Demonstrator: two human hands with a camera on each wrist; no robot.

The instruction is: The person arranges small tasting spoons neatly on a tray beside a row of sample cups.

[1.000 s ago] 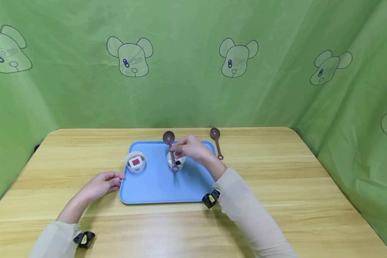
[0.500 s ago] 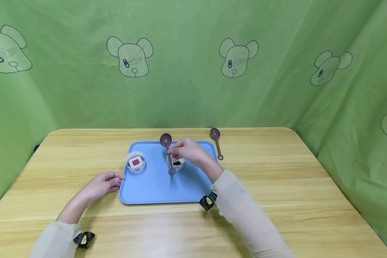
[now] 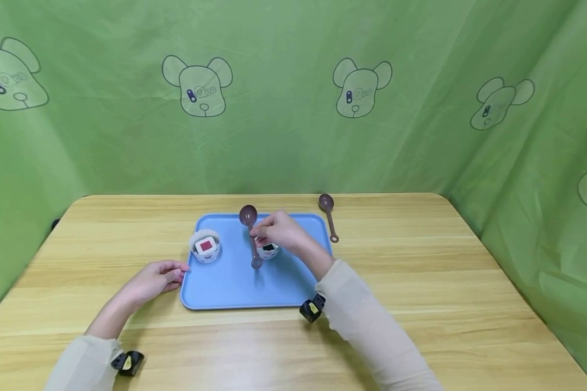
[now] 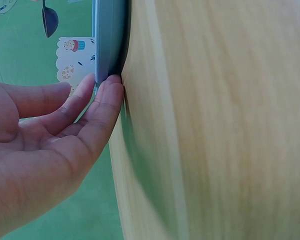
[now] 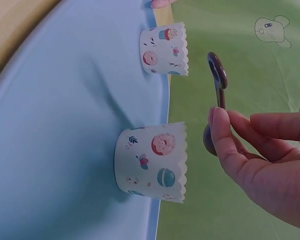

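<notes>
My right hand (image 3: 280, 232) pinches a brown measuring spoon (image 3: 253, 247) by its handle between thumb and fingers, bowl toward the far side. Just behind it in the head view stands a paper baking cup (image 3: 267, 253), partly covered by the hand, with something white and black inside. In the right wrist view the spoon (image 5: 219, 97) is held above the level of this cup's scalloped rim (image 5: 150, 162). My left hand (image 3: 158, 279) touches the left edge of the blue tray (image 3: 235, 293), its fingertips (image 4: 112, 90) at the rim and thumb apart.
A second paper cup (image 3: 206, 255) holding a white block with a red square stands on the tray's left side. Another brown measuring spoon (image 3: 327, 209) lies on the wooden table (image 3: 420, 282) beyond the tray's right edge. A green curtain (image 3: 283, 146) hangs behind.
My right hand has moved the spoon left and slightly nearer, from over the right-hand cup to its left side. My left hand, tray and cups stay in place.
</notes>
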